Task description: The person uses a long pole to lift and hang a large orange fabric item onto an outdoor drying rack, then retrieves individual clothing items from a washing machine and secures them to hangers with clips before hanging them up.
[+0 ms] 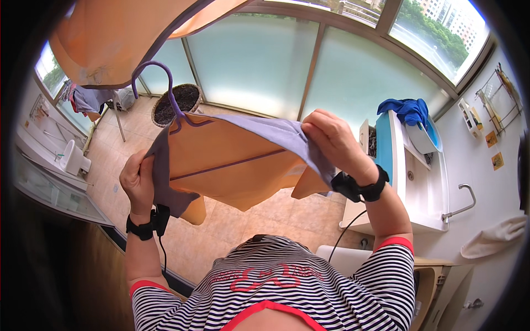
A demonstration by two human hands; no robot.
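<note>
An orange and grey garment (232,155) is stretched out in front of my chest. Its opening faces me, with orange fabric showing inside. A purple hanger (172,95) is in the garment; its hook rises free at the upper left, and its thin bar crosses the orange fabric. My left hand (138,176) pinches the dark grey edge on the left side, below the hook. On the right, my right hand (333,138) grips the pale grey-lavender upper edge. Parts of the fingers of both hands are hidden behind cloth.
Overhead at left hangs a large orange cloth (112,37) with a grey edge. A soil-filled basket planter (176,105) stands by the frosted glass panels. At right, a blue cloth (403,109) drapes over a basin (430,138) on the sink unit (418,198), near a metal faucet (466,200).
</note>
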